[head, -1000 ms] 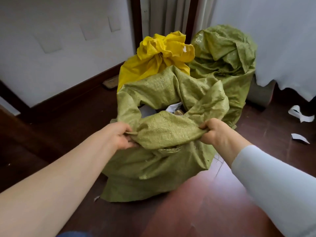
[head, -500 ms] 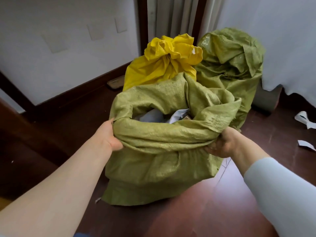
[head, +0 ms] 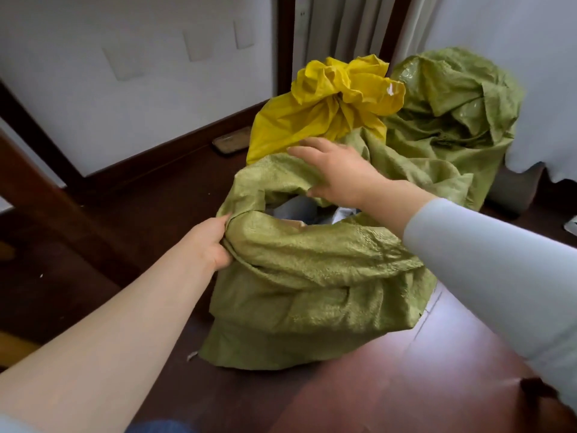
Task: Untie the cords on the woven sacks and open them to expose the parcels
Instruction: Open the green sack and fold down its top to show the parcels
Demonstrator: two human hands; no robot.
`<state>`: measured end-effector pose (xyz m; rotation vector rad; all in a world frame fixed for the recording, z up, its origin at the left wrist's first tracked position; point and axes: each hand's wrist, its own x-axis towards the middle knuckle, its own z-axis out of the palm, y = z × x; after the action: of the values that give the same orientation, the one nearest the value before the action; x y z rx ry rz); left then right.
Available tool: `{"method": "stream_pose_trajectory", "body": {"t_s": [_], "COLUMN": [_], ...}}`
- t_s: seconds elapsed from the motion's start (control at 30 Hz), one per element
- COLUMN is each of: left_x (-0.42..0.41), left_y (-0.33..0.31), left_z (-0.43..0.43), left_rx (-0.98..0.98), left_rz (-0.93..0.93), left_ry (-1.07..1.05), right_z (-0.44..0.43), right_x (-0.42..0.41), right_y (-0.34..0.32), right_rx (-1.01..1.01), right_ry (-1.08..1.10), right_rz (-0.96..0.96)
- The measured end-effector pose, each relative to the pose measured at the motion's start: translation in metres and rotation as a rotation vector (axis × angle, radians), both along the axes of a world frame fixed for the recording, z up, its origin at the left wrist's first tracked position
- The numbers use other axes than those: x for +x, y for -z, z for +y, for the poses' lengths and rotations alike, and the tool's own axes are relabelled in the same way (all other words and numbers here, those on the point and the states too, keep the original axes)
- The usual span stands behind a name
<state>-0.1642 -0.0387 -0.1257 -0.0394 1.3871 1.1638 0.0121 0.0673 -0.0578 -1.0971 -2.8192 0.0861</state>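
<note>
Home room: curtain point(head: 342, 29), wooden floor point(head: 359, 398).

views: one, head-worn wide-angle | from: above, at the person's head | facing: forward and down onto floor point(head: 103, 245) toward wall point(head: 125, 114) | range: near, front green sack point(head: 312, 276) fills centre, forearms point(head: 125, 323) enter from bottom edge

Parcels point(head: 292, 210) lie mostly hidden inside the nearest sack point(head: 312, 276); its rim hides fingers of the left hand point(head: 207, 242).

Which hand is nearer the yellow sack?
Right. The right hand is at the front green sack's far rim, just before the yellow sack; the left hand grips the near left rim, farther off.
</note>
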Motion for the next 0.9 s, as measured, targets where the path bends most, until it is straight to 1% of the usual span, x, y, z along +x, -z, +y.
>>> {"method": "stream_pose_trajectory", "body": {"t_s": [0.03,0.07,0.13,0.2,0.27,0.33,0.37,0.4,0.43,0.5,0.53,0.57,0.6,0.63,0.67,0.7,0.73,0.77,0.8,0.83,0.87,0.9], "left_x": [-0.003,-0.007,-0.012,-0.016,-0.023,-0.034,-0.04,-0.045,-0.049,-0.056,-0.055,-0.052,-0.047,-0.04,-0.03,-0.019,-0.005,0.009,0.021,0.026,0.027,0.023], "left_y": [0.001,0.002,0.003,0.005,0.006,0.004,0.005,0.008,0.014,0.029,0.03,0.026,0.018,0.006,-0.007,-0.018,-0.026,-0.033,-0.032,-0.026,-0.02,-0.016], "left_z": [-0.002,-0.004,-0.012,-0.018,-0.022,-0.025,-0.026,-0.026,-0.026,-0.021,-0.017,-0.011,-0.004,0.004,0.012,0.02,0.027,0.031,0.033,0.038,0.042,0.046], "left_rx": [0.009,0.008,-0.005,0.013,0.0,-0.056,-0.125,-0.211,-0.288,-0.371,-0.346,-0.261,-0.123,0.056,0.211,0.332,0.392,0.376,0.306,0.277,0.297,0.324], "left_rz": [-0.001,0.003,0.04,0.042,0.036,0.019,0.051,0.158,0.333,0.84,1.051,1.176,1.224,1.193,1.148,1.096,1.115,1.174,1.275,1.372,1.397,1.338], "left_ry": [0.021,0.059,0.164,0.243,0.308,0.332,0.353,0.38,0.411,0.481,0.499,0.458,0.379,0.26,0.189,0.215,0.356,0.554,0.72,0.763,0.718,0.65], "right_z": [0.002,0.005,0.013,0.018,0.018,0.017,0.018,0.019,0.021,0.026,0.028,0.029,0.028,0.027,0.027,0.025,0.024,0.022,0.02,0.02,0.021,0.022], "right_x": [-0.016,-0.028,-0.047,-0.061,-0.07,-0.071,-0.068,-0.064,-0.059,-0.051,-0.048,-0.047,-0.047,-0.048,-0.05,-0.052,-0.054,-0.054,-0.053,-0.05,-0.046,-0.039], "right_y": [0.005,0.01,0.018,0.022,0.021,0.017,0.014,0.009,0.006,0.004,0.004,0.004,0.004,0.004,0.004,0.004,0.004,0.002,0.0,0.0,-0.001,-0.004], "right_rx": [-0.022,-0.022,-0.004,-0.061,-0.183,-0.351,-0.445,-0.548,-0.641,-0.791,-0.853,-0.919,-0.959,-0.967,-0.955,-0.936,-0.944,-0.966,-0.967,-0.938,-0.881,-0.807], "right_ry": [-0.044,-0.063,-0.056,-0.033,-0.031,-0.01,0.034,0.104,0.183,0.313,0.378,0.429,0.454,0.449,0.438,0.432,0.43,0.434,0.439,0.431,0.41,0.371], "right_rz": [-0.102,-0.158,-0.22,-0.261,-0.291,-0.252,-0.203,-0.143,-0.081,0.072,0.166,0.242,0.281,0.292,0.293,0.309,0.331,0.349,0.355,0.343,0.321,0.3]}}
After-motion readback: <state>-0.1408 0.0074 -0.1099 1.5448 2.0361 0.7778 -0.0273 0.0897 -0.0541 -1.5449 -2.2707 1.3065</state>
